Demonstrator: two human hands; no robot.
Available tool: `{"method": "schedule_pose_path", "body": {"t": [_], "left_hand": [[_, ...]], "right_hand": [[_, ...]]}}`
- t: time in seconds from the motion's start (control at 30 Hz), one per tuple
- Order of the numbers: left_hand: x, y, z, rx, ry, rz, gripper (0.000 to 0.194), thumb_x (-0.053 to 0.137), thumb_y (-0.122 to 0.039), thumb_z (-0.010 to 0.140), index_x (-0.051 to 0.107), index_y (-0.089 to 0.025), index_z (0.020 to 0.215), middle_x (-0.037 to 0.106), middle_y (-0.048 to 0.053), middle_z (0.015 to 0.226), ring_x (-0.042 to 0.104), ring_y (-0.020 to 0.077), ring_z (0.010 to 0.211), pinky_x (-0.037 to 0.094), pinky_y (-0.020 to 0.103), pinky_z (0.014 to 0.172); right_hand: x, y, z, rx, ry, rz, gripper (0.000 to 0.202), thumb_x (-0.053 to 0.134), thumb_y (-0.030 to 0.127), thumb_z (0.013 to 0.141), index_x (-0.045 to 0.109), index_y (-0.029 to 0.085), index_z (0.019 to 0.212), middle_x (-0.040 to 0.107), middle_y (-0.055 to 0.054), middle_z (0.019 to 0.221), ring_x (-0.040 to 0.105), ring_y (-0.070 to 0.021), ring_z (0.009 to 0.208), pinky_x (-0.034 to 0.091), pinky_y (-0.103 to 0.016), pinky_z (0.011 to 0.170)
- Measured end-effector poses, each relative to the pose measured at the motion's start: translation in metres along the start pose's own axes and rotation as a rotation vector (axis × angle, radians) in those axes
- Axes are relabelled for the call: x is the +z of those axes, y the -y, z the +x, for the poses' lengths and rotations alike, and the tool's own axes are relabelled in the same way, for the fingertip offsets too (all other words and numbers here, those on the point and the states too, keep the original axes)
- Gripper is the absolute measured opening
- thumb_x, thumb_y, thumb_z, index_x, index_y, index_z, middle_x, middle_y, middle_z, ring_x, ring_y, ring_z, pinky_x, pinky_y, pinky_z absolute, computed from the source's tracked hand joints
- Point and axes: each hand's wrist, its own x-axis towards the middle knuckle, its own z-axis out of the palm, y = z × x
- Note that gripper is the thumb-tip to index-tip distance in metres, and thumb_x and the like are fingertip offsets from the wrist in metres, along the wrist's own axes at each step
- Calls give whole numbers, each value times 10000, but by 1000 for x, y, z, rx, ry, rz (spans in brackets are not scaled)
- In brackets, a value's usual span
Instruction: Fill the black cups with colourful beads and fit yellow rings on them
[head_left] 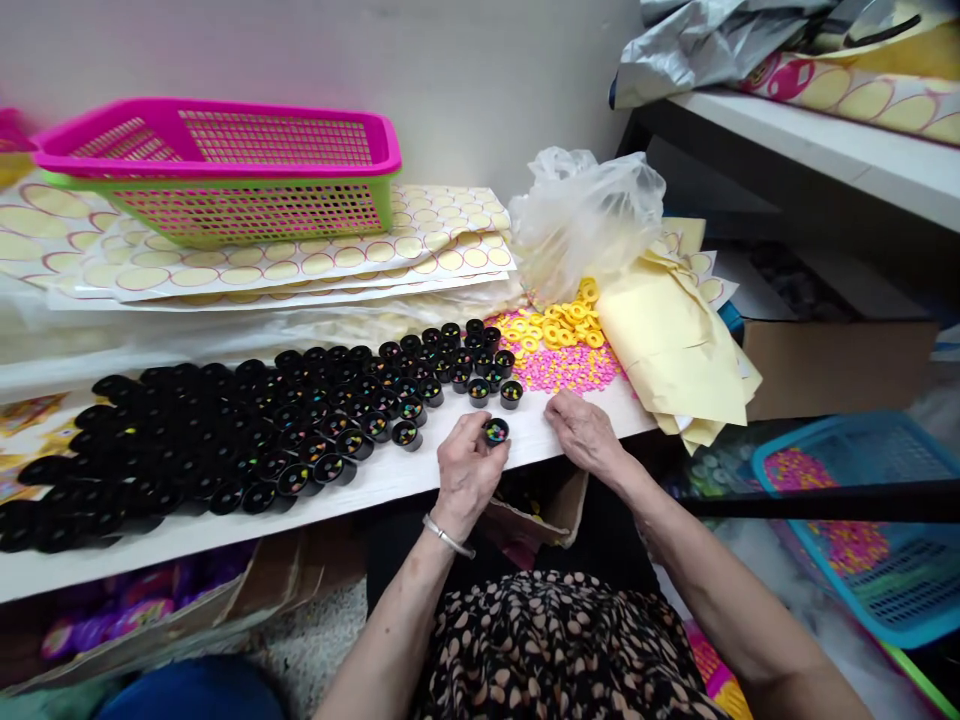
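My left hand [469, 462] holds a small black cup [496, 432] between thumb and fingers at the front edge of the white table. Colourful bits lie inside that cup. To its right my right hand [581, 430] rests by the table edge with its fingers pressed together; whether anything is in them is hidden. Just beyond it spreads a heap of small pink pieces [574, 368], with yellow rings [574, 322] piled behind. Many more black cups [352, 440] stand in close rows to the left, those nearer me showing coloured bits inside.
A pink and green basket [262, 190] sits on sticker sheets [450, 260] at the back. A clear plastic bag [585, 210] and yellow paper [667, 330] lie behind the heap. Right of the table are a cardboard box [832, 365] and a blue basket [892, 600]. An open carton [559, 515] is below the edge.
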Motion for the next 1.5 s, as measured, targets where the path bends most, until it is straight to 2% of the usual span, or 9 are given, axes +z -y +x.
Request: {"method": "schedule_pose_path", "body": {"t": [0.13,0.3,0.57,0.73,0.83,1.13,1.33,1.4,1.5], "left_hand": [[4,2,3,-44,97,-18,332,691,-207,664,596,-194,982,561,-27,810,471,77,620,383,207,587],[5,4,4,-33,135,-14,289,690,-220,682,603,-212,957,569,-29,847,484,85,662,373,212,595],[5,3,3,-40,142,-1,244,705,-236,678,617,-211,905,577,-23,852,513,99,714,374,217,615],[5,0,2,-21,143,22,142,674,-233,699,613,-203,824,563,-24,790,511,101,703,361,217,608],[4,-2,1,-9,139,38,102,631,-208,720,612,-208,820,551,-25,770,506,102,698,359,217,607],[2,-5,1,-16,156,79,142,587,-174,720,616,-211,854,587,-9,808,530,123,722,389,230,636],[1,-4,1,1,145,32,158,584,-150,715,618,-216,855,611,-12,845,552,130,782,396,232,675],[1,-3,1,2,140,31,171,570,-134,712,618,-215,855,609,-13,835,548,126,768,391,231,668],[2,-2,2,11,144,61,189,555,-117,705,614,-209,859,597,-11,822,535,123,749,383,232,663]], "right_hand": [[-3,1,9,39,118,80,149,460,200,835,591,188,766,617,-40,786,542,-167,749,343,-263,650],[0,-6,21,153,86,256,125,542,227,776,617,188,684,633,-23,690,562,-164,693,370,-259,639],[7,0,1,-32,-67,167,135,490,175,818,604,192,748,550,-29,752,521,-156,689,371,-267,628],[3,27,0,-174,-256,468,120,504,173,841,614,200,800,538,-31,793,531,-157,753,414,-273,669],[1,41,5,-275,-211,499,109,553,163,814,635,213,763,543,-23,765,516,-166,767,419,-293,691],[-3,52,9,-335,-65,215,244,468,186,866,662,201,718,565,-56,795,477,-184,790,394,-309,704],[-8,64,12,-391,18,-28,247,433,88,820,623,171,687,537,-63,740,421,-185,731,346,-310,648],[-8,65,11,-368,14,17,239,444,98,822,617,172,675,534,-56,739,434,-179,730,351,-303,647],[-7,61,10,-283,-10,291,203,487,131,820,631,174,685,536,-36,734,488,-158,732,386,-277,651]]}}
